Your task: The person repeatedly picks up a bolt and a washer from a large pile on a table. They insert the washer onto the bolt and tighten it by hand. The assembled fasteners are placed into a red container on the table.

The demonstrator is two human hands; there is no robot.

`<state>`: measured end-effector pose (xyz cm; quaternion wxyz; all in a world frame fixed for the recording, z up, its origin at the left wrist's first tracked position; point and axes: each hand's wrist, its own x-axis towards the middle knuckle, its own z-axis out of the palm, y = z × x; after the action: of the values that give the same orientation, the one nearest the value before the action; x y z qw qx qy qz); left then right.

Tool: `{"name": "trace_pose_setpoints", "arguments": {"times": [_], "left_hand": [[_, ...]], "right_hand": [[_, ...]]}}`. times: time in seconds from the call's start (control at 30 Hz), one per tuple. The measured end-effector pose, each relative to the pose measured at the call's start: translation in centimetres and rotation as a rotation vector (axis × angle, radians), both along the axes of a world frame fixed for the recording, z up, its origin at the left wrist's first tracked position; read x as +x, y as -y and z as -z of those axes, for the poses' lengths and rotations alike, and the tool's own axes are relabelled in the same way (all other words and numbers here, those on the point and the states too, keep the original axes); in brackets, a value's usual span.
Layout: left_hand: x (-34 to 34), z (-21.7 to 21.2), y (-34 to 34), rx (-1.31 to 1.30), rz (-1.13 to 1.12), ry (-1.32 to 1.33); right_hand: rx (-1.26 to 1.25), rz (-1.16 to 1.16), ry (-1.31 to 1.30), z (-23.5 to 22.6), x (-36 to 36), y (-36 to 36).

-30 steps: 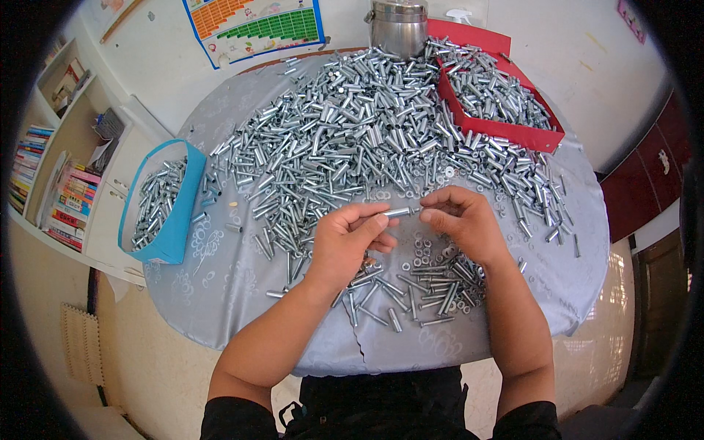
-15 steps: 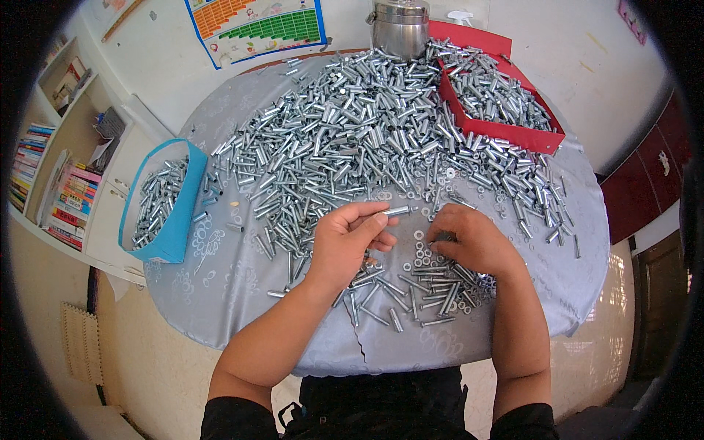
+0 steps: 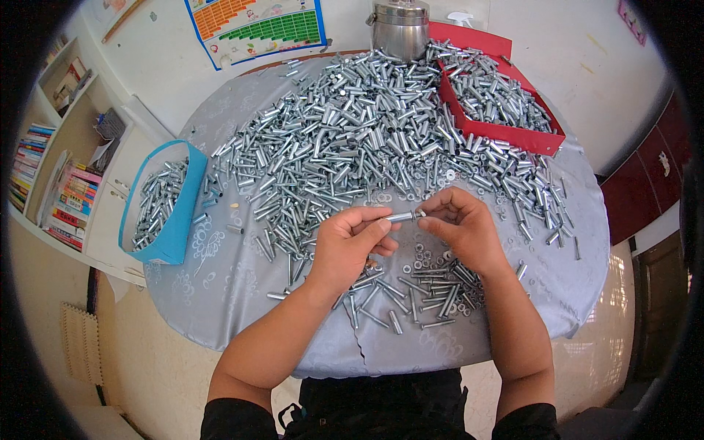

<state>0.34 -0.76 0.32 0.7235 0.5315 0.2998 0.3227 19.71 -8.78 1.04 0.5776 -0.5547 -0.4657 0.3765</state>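
Observation:
My left hand (image 3: 343, 246) is closed around a silver sleeve anchor bolt (image 3: 400, 217), held nearly level with its tip pointing right. At that tip my right hand (image 3: 466, 229) pinches a small metal piece with thumb and forefinger; whether it is a nut or a washer I cannot tell. Under the hands lie loose bolts (image 3: 438, 295) and small nuts and washers (image 3: 423, 258), partly covered by my right hand and wrist. A big heap of metal sleeves and bolts (image 3: 352, 125) spreads beyond both hands.
On the left stands a blue box (image 3: 176, 238) with metal sleeves in it. A red box (image 3: 506, 132) full of sleeves sits at the back right, beside a steel pot (image 3: 400, 33). A grey cloth (image 3: 242, 301) covers the round table.
My right hand has risen from the small nuts and washers to the tip of the bolt, now with a small piece pinched. My left hand has hardly moved.

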Motion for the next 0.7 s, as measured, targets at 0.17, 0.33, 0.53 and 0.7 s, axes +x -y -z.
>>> {"name": "trace_pose_setpoints", "arguments": {"times": [0.17, 0.33, 0.53, 0.7], "left_hand": [[-0.01, -0.02, 0.03, 0.003, 0.01, -0.004], [0.03, -0.14, 0.12, 0.012, 0.018, -0.035], [-0.07, -0.07, 0.13, 0.01, 0.033, -0.017], [-0.05, 0.02, 0.19, 0.034, 0.05, -0.027]], "right_hand": [[-0.041, -0.013, 0.078, -0.34, 0.03, 0.19], [-0.065, -0.027, 0.023, -0.3, 0.03, 0.23], [-0.115, -0.051, 0.049, -0.65, -0.09, 0.27], [-0.117, -0.075, 0.025, -0.23, 0.06, 0.16]]}}
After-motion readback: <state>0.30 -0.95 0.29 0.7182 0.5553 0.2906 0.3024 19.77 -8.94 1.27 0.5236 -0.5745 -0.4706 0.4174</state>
